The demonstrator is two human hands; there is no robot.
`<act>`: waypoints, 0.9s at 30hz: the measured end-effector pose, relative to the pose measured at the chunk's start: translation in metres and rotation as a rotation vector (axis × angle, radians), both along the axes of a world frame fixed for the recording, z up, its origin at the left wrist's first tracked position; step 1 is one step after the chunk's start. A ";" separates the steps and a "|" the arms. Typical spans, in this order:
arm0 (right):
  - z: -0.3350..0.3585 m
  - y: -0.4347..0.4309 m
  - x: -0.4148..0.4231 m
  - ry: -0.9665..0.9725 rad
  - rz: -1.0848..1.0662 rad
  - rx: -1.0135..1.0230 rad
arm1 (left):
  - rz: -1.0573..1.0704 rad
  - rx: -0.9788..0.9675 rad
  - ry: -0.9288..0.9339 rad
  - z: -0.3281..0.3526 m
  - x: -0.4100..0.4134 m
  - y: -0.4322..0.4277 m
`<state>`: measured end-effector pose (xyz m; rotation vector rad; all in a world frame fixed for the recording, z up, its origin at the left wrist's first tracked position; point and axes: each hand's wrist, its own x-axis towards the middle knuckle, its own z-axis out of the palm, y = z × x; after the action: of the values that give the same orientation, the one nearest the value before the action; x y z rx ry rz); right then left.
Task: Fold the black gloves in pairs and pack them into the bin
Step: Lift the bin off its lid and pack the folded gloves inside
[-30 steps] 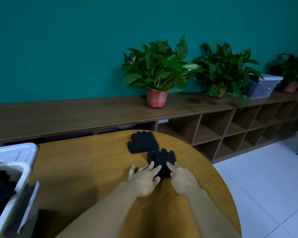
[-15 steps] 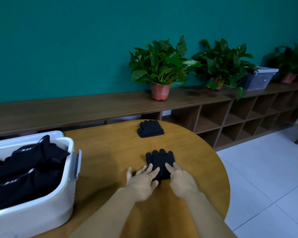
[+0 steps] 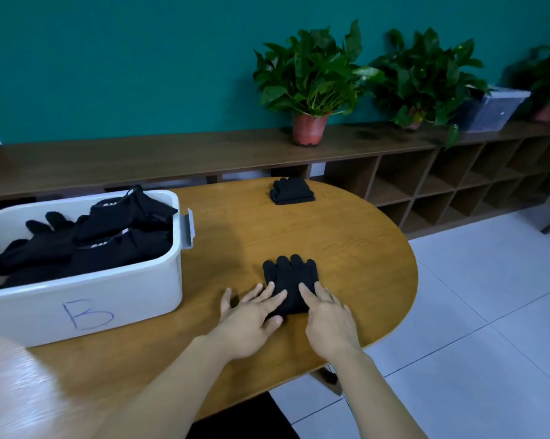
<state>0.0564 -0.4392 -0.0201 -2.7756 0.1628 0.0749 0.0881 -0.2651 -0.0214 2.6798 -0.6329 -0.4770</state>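
Pressing down now with both palms — left hand (image 3: 251, 315) flat, fingers straight and spread over the near left corner of the glove pair (image 3: 291, 274), right hand (image 3: 327, 315) just as flat on the near right corner, index finger laid along the cloth. Nothing gripped, nothing pinched in either; simply pinning and smoothing. Glove fingers pointing away, cuff end hidden under the palms, the whole bundle lying on the wooden table (image 3: 346, 236) toward its near edge. Against a second back: same flat-handed hold, no let-up, but drawn in toward the body, by the look of it — almost touching the folded pair (image 3: 292, 191) then, well apart from it now, with that one left alone at the far rim. Swung into full sight on the left as well: the white bin (image 3: 86, 299), a letter B scrawled on its front wall, only a corner of it showing a second ago, more of it half a second ago but cut off by the frame. Heaped inside already, black gloves (image 3: 42, 245) along with dark cloth bearing pale lettering. For the job, at a guess: bundle squared up and flattened, bin now close on the left, so next either one more fold or a straight lift across. Cannot tell from here whether folded over already, nor how squarely matched the two layers. Worth minding the loose glove fingers on any lift. Far pair waiting too.
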 end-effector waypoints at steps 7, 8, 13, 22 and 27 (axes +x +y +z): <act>0.003 -0.003 -0.030 -0.090 0.044 0.295 | 0.056 -0.152 -0.007 0.006 -0.023 0.018; 0.008 -0.006 -0.026 -0.116 0.047 0.299 | 0.079 -0.196 -0.040 0.008 -0.020 0.016; 0.016 -0.008 0.000 -0.017 0.147 0.206 | 0.064 -0.159 -0.122 0.007 -0.003 -0.004; -0.006 0.009 -0.017 0.021 0.195 0.185 | 0.131 -0.092 -0.098 -0.001 -0.025 0.010; -0.002 0.022 -0.027 -0.008 0.225 0.251 | 0.253 -0.228 -0.094 0.002 -0.041 0.024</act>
<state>0.0291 -0.4175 -0.0220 -2.5316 -0.1522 0.1321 0.0475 -0.2411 -0.0190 2.5266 -0.3410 -0.1982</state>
